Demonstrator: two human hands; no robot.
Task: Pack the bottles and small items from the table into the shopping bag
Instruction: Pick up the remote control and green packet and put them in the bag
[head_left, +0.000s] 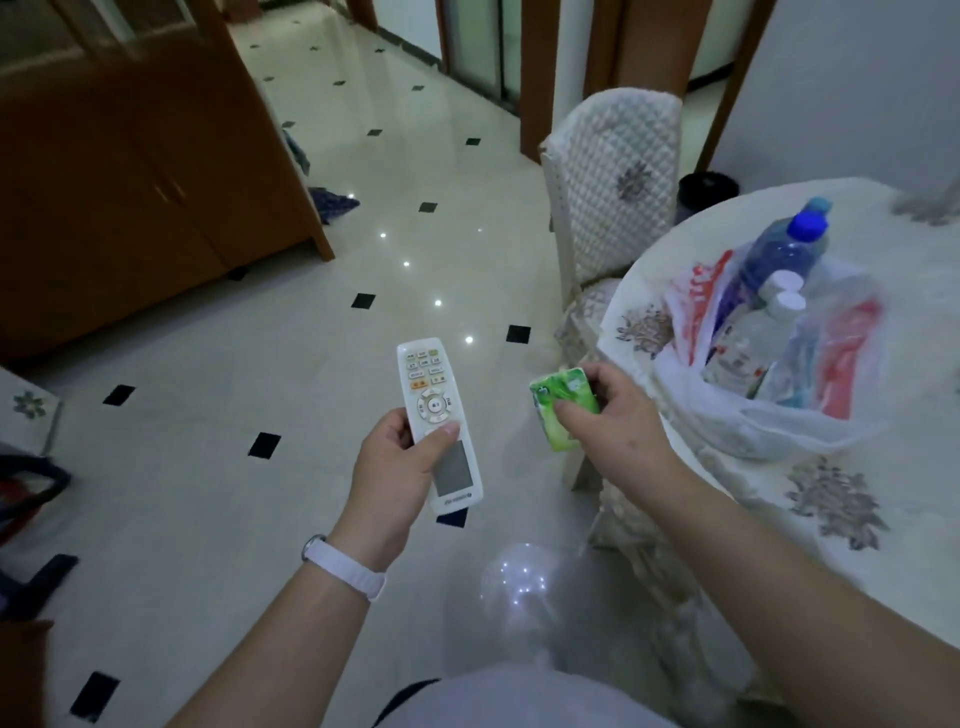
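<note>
My left grip (395, 467) curls around the white remote (439, 410), thumb on its face, and holds it over the floor, left of the desk (753, 499). My right grip (618, 415) pinches the green packet (563, 415) close to the desk edge. The shopping bag (779, 431) sits open on the desk at right, with the bottles (774, 260) already inside, so I judge the packet can drop in next.

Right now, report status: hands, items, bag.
Left hand grips white remote. Right hand pinches green packet. Bottles already in shopping bag on table. Nothing blocking the bag.
</note>
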